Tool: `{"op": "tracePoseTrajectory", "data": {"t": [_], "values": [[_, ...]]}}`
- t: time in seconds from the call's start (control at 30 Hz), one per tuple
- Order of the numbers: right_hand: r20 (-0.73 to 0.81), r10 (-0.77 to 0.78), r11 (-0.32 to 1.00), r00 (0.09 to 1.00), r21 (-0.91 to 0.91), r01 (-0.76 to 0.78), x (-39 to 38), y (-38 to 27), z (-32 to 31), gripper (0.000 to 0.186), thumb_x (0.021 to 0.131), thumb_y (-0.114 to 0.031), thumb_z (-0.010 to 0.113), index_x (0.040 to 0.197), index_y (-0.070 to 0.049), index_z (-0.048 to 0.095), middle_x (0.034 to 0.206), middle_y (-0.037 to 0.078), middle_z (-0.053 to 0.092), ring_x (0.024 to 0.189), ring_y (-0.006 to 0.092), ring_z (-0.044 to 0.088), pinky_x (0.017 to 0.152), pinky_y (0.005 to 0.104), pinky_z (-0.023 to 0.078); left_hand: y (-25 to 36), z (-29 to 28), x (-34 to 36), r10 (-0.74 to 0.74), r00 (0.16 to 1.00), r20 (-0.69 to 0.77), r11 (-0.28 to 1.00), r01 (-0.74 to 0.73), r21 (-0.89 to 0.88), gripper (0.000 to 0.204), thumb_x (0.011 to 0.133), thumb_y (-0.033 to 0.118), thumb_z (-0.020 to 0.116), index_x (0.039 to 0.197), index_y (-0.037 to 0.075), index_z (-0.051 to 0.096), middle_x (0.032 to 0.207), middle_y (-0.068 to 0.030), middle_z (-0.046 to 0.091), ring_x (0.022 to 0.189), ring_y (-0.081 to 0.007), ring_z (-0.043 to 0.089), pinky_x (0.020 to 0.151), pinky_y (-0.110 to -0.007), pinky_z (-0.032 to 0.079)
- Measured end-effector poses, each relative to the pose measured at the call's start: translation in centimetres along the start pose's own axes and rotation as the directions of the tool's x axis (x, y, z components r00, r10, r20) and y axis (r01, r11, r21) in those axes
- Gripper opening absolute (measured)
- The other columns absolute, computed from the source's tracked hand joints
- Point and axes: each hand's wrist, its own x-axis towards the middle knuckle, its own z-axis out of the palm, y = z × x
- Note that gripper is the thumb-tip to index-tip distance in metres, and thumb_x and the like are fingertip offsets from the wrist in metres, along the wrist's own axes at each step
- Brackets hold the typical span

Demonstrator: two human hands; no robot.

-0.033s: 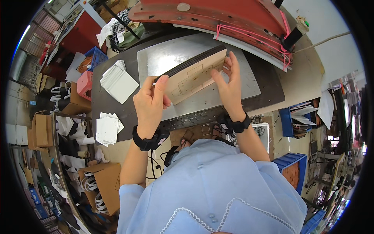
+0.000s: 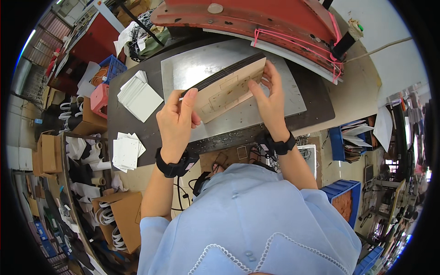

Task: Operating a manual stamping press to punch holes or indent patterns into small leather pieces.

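Between my two hands a tan wooden die board [image 2: 229,90] is tilted up on its lower edge or just above the metal plate [image 2: 183,68]; I cannot tell whether it touches. Its near face has cut lines and small holes, and dark layers show along its upper edge. My left hand [image 2: 178,112] is closed on the left end, thumb at the top corner. On the right end my right hand [image 2: 270,98] has its thumb against the near face and its fingers round the far edge. A black strap with a small device sits on each wrist.
Left of the plate on the dark table [image 2: 137,151] lie a stack of white cards [image 2: 142,98] and a smaller pile of white cards [image 2: 126,153]. A red machine beam [image 2: 243,20] spans the back. Dark scraps dot the table's front edge. Blue crates [image 2: 341,199] stand at right.
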Motion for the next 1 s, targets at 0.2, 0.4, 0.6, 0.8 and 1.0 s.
{"op": "tracePoseTrajectory", "data": {"t": [0.2,0.4,0.6,0.8,1.0], "values": [[0.021,-0.046,0.986,0.999,-0.157,0.048,0.6,0.0,0.0,0.056,0.084,-0.02,0.074,0.133,-0.003,0.052,0.124,0.013,0.056,0.117,0.0248,0.053,0.099,0.0365,0.041,-0.4,-0.2,0.3,0.004,1.0,0.0,1.0,-0.004,0.004,0.033,0.099,0.032,0.058,0.093,0.0,0.065,0.052,-0.0018,0.056,0.045,-0.0063,0.053,0.042,-0.02,0.039],[0.041,-0.054,0.972,0.998,-0.227,0.061,1.1,1.1,-0.3,0.057,0.083,-0.02,0.076,0.132,-0.002,0.053,0.124,0.013,0.058,0.113,0.0252,0.056,0.095,0.0351,0.044,-0.7,-0.5,0.2,-0.03,0.999,-0.03,0.998,0.032,0.058,0.03,0.098,0.031,0.059,0.096,0.002,0.067,0.054,-0.0013,0.056,0.046,-0.0058,0.055,0.044,-0.02,0.041],[0.019,-0.072,0.943,0.997,-0.323,0.075,0.1,0.8,-0.3,0.061,0.084,-0.02,0.076,0.135,0.001,0.049,0.127,0.014,0.055,0.117,0.0229,0.053,0.098,0.0352,0.043,-1.8,-0.3,0.2,0.108,0.994,-0.027,0.992,-0.106,0.065,0.028,0.096,0.03,0.062,0.096,0.002,0.067,0.05,-0.0053,0.057,0.044,-0.009,0.054,0.045,-0.026,0.041],[0.15,0.024,0.998,0.988,-0.054,-0.016,0.3,1.2,-2.2,0.057,0.09,-0.012,0.068,0.14,0.002,0.045,0.131,0.013,0.053,0.12,0.0221,0.052,0.102,0.0348,0.04,-1.6,-0.6,-0.4,0.082,0.996,0.028,0.993,-0.084,0.077,0.032,0.097,0.035,0.061,0.098,0.004,0.064,0.049,-0.0044,0.057,0.044,-0.0093,0.055,0.046,-0.025,0.042],[0.255,0.444,0.888,0.859,-0.001,-0.459,1.1,-0.4,-7.6,0.07,0.103,-0.057,0.031,0.119,0.003,0.062,0.093,0.008,0.063,0.076,0.0138,0.057,0.071,0.0258,0.046,-0.6,-1.2,-3.1,0.106,0.989,0.104,0.992,-0.113,0.064,0.031,0.098,0.034,0.058,0.104,0.004,0.062,0.062,-0.0099,0.062,0.053,-0.018,0.06,0.052,-0.03,0.045]]}}
